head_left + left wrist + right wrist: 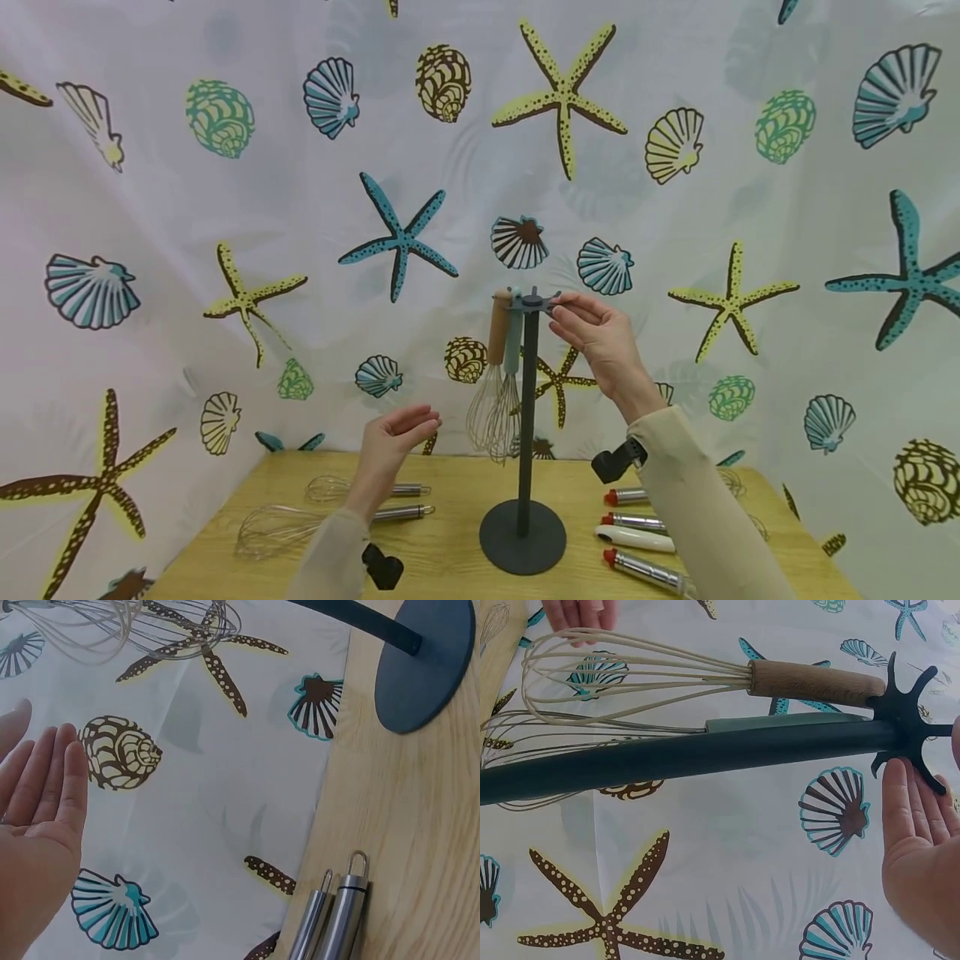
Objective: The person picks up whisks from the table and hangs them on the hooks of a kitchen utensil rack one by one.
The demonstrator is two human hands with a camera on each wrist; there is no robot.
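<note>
A black stand [527, 417] rises from a round base, with hooked arms at its top. From its left side hang a wooden-handled whisk [497, 333] and a whisk with a pale green handle [513, 343]. My right hand [600, 337] is up at the hooked top [909, 724]. Its fingers [922, 802] are nearly straight against a hook in the right wrist view, the thumb apart at the frame edge. My left hand [397, 437] is raised left of the hanging whisks, holding nothing. In the left wrist view its fingers [56, 776] are extended, palm showing.
On the wooden table [450, 533], metal-handled whisks [281, 529] lie at the left. Several red-tipped metal handles [637, 563] and a white-handled utensil [637, 537] lie at the right, partly under my right forearm. A shell-and-starfish patterned curtain [300, 208] hangs behind.
</note>
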